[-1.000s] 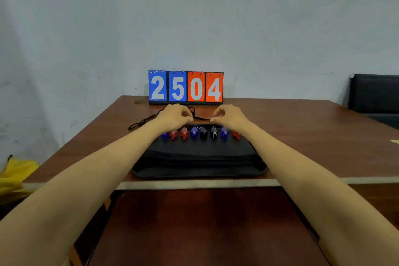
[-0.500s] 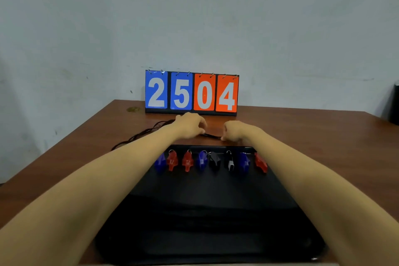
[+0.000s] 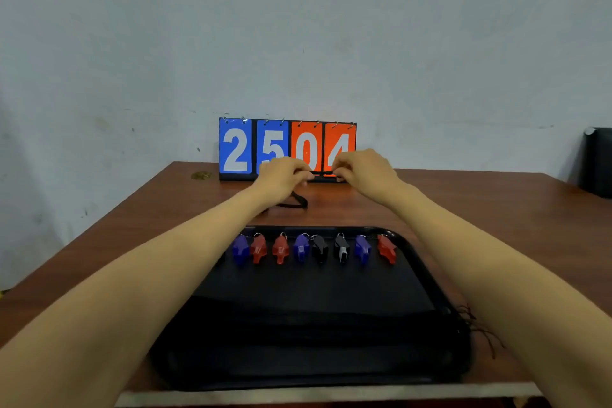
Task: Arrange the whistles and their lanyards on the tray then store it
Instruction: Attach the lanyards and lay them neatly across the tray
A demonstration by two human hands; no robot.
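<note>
Both hands are raised past the tray. My left hand (image 3: 283, 172) and right hand (image 3: 362, 169) each pinch a black lanyard (image 3: 298, 202) between curled fingers and thumb, with a short run of it taut between them in front of the scoreboard (image 3: 235, 149). The rest of the cord hangs from my left hand in a loop that touches the table (image 3: 496, 209) just beyond the tray's far rim.

The tray (image 3: 414, 252) sits close to me, with eight whistles (image 3: 319, 248) in a row along its far side, blue, red and black. Its near half looks filled with dark cord, but black on black I cannot make out single strands. A few loose threads spill over the right rim.

I judge the whistles are done and I am straightening this lanyard. Next it needs gathering into a neat length and laying on the tray beside the others, without knocking the row.
</note>
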